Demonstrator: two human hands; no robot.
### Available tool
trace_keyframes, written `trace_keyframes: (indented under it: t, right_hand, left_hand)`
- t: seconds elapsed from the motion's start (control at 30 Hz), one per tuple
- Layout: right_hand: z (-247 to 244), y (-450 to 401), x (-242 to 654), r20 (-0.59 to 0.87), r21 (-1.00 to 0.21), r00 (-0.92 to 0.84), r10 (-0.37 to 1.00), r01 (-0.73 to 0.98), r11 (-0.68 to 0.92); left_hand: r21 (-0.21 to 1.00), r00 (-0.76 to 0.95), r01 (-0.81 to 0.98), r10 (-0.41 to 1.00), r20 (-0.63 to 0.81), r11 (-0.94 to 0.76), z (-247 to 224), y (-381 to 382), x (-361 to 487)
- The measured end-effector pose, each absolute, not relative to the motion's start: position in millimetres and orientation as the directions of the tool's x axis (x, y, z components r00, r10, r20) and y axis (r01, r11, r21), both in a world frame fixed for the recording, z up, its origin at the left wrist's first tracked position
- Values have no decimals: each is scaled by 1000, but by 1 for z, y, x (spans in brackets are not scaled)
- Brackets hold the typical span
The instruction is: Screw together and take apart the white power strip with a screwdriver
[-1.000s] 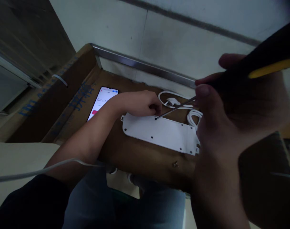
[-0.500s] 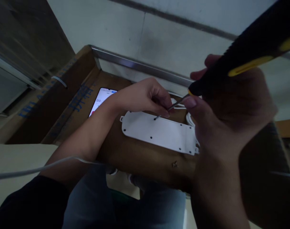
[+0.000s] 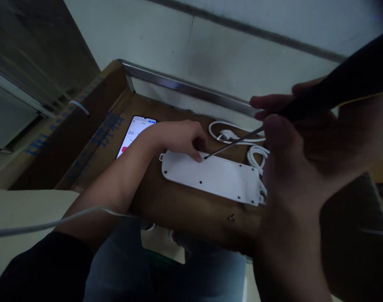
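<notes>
The left hand (image 3: 182, 139) sits loosely curled over the top edge of a white power-strip casing (image 3: 212, 178), which lies flat on brown cardboard (image 3: 191, 209) in the middle of the view, its back with the screw holes facing up. The left hand's fingertips (image 3: 198, 157) rest on the casing, bunched together and not clamped on anything; the fingers behind them are partly hidden. The right hand (image 3: 308, 147) comes in from 4 o'clock, its fingers wrapped tightly around the dark handle of a screwdriver (image 3: 342, 88) with a yellow stripe. The thumb (image 3: 273, 130) presses along the handle's near side, and the other fingers close around its far side. The thin metal shaft (image 3: 235, 142) slants down toward 8 o'clock, and its tip touches a screw hole (image 3: 205, 157) near the casing's top edge, just beside the left fingertips. From the casing, a white plug (image 3: 226, 135) and its looped cable (image 3: 256, 155) lie at 1 o'clock, and a small metal screw (image 3: 231, 217) lies on the cardboard at 5 o'clock. A smartphone (image 3: 135, 136) showing a timer lies at 10 o'clock, partly behind the left forearm. A thin white cable (image 3: 68, 215) crosses in front of that forearm.
</notes>
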State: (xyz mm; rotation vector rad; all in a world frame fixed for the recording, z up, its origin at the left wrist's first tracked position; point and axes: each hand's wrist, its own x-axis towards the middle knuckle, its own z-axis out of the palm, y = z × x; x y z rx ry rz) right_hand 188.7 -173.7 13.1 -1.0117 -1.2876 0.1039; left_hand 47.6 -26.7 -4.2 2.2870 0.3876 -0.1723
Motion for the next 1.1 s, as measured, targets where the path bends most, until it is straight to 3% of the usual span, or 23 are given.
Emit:
trace_keyframes:
  t: [0.2,0.4,0.63,0.9,1.1]
  right_hand:
    - [12,-170,189,701,-710,364,613,283,645]
    - [9,-170,192,754,-656,392,528,506,561]
    - [6,-176,208,750,-622,427,505,715,319]
    - [-5,-166,208,813,-581,437,386,665,470]
    - [0,-170,205,817,-567,409,407,696,440]
  left_hand:
    - [664,933,356,212,-291,-657,-10,-23,48]
    - [659,933,357,212,-292,-662,-11,-23,48]
    - [625,917,389,224,-329,-677,-6,-26,50]
    - [618,924,371,211,-318,-693,-7,-25,49]
    - [611,913,397,224,-342,-685,-6,-26,51]
